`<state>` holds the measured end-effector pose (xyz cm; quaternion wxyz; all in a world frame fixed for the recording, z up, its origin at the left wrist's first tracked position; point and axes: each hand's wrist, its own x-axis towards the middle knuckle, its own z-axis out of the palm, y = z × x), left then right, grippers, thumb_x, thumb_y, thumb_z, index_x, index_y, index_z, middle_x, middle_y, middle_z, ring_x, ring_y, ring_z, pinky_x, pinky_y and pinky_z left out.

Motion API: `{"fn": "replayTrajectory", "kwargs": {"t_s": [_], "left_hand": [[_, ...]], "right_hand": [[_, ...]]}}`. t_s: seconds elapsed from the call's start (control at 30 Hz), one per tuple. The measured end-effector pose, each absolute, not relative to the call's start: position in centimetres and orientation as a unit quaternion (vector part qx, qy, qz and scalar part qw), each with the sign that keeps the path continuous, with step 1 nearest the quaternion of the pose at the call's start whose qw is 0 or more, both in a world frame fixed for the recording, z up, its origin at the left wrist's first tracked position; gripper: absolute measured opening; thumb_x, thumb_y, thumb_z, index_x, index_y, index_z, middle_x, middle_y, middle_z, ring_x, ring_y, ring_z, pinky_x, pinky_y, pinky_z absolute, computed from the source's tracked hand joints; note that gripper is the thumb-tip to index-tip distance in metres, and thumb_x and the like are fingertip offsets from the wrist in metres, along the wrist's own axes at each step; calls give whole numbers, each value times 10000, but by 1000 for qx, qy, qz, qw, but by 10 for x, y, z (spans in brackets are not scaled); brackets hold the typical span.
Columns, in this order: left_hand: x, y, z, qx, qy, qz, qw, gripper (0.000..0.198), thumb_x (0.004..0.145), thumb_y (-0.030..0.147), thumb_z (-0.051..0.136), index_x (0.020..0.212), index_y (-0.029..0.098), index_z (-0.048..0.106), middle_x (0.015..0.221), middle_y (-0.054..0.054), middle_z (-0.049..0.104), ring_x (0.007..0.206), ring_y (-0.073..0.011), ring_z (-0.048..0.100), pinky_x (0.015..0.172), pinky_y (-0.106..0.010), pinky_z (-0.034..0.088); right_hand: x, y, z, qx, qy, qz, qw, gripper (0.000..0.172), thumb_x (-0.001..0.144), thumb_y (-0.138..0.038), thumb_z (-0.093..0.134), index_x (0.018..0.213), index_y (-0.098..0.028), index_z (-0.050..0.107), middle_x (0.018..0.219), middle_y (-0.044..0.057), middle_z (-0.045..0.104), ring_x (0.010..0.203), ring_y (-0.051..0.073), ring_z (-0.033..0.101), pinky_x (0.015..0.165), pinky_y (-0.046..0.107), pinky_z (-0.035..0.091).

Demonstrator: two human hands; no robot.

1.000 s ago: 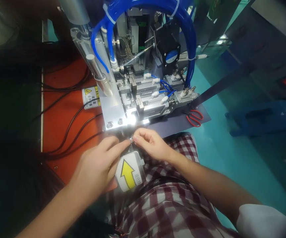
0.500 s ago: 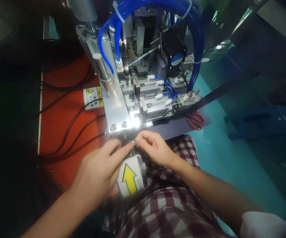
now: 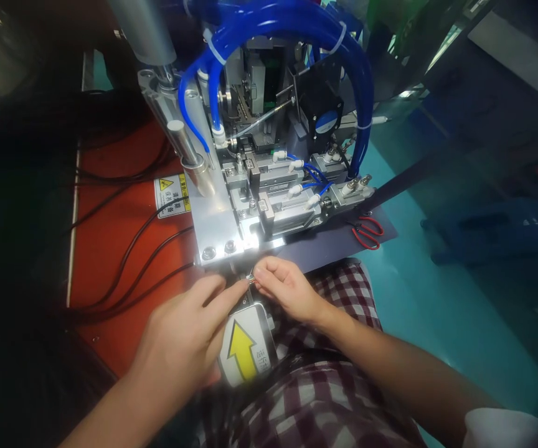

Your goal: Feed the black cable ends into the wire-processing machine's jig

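Between my fingertips is a tiny metallic piece [image 3: 251,279], too small to make out clearly. My right hand [image 3: 287,287] pinches at its right side, thumb and index finger pressed together. My left hand [image 3: 187,320] reaches in from the left, its thumb and finger closed at the piece's left side. Both hands are just in front of the silver machine plate [image 3: 217,233]. Below them sits a white box with a yellow arrow [image 3: 245,351], partly covered by my left hand.
Blue air hoses [image 3: 367,81] arch over metal cylinders and fittings [image 3: 292,208]. Red-handled pliers [image 3: 368,233] lie on the dark mat [image 3: 316,252] at the right. Black cables [image 3: 133,239] cross the orange-red surface [image 3: 105,249] beside a warning label [image 3: 172,196].
The view has shifted a little, so the machine sits slightly lower and further left. Both hands keep nearly the same pose around the tiny piece.
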<state>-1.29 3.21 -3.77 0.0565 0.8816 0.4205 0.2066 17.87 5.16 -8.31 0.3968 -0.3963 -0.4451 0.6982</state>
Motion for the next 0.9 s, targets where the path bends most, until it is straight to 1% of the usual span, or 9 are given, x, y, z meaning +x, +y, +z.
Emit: {"fn": "replayTrajectory", "kwargs": {"t_s": [0.13,0.27,0.43,0.53,0.7,0.9], "left_hand": [[-13,33,-37,881,422,206,60,340,957,134,417,1134,151,707,875,-57,662,621,-139,660,505,-240,492],[-12,32,-36,880,422,212,56,329,961,144,418,1106,144,714,864,-57,659,609,-138,655,492,-239,485],[-11,32,-36,878,424,212,56,327,961,153,422,1110,148,713,875,-57,660,612,-140,658,497,-242,490],[-11,33,-34,878,426,210,60,330,956,145,421,1107,147,715,866,-52,656,604,-136,654,497,-240,492],[-12,32,-36,877,426,210,67,327,955,147,429,1109,151,717,871,-46,651,608,-127,647,508,-231,493],[-14,32,-40,870,437,218,77,322,956,154,443,1144,169,704,917,-42,656,651,-122,646,549,-224,500]], "right_hand": [[180,51,-82,-398,-492,657,410,408,926,-508,565,701,-180,474,616,-43,454,553,79,366,527,234,305],[181,51,-81,-402,-526,624,414,364,949,-444,539,702,-185,469,631,-35,460,569,92,387,545,240,342],[181,51,-83,-407,-547,597,422,290,948,-354,535,718,-186,481,645,-31,457,569,99,388,536,247,336],[180,51,-83,-413,-555,586,423,289,942,-359,538,715,-188,484,644,-31,451,572,102,386,532,248,335],[178,49,-81,-432,-533,593,422,341,936,-432,540,700,-194,473,629,-35,441,568,102,385,524,243,346],[180,48,-82,-435,-556,567,424,300,952,-389,529,727,-194,496,658,-21,472,600,114,411,560,256,362]]}}
